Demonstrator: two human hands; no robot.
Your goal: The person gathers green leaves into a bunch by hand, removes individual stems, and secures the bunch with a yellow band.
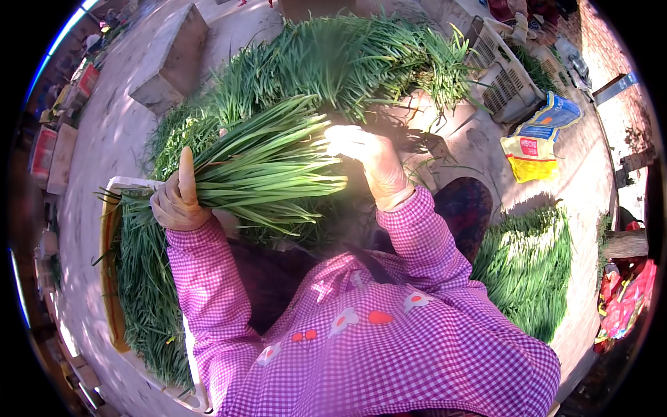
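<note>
My left hand (180, 198), in a thin pale glove, grips a thick bunch of long green leaves (266, 164), which look like garlic chives. The bunch fans out to the right across my lap. My right hand (372, 161), gloved too, is at the right ends of the bunch. Its fingers are washed out by sunlight, so whether they pinch any stems cannot be told. Beyond both hands, a long heap of the same greens (333, 62) lies on the ground. Beside my left arm stands a white-rimmed box (190, 339) filled with more greens (151, 292).
A neat pile of greens (526, 271) lies to my right. Further off are a plastic crate (513, 78) and a yellow and blue printed bag (534, 140). A concrete block (174, 62) stands at the far left. Another person's gloved hand (521, 26) shows at the upper right.
</note>
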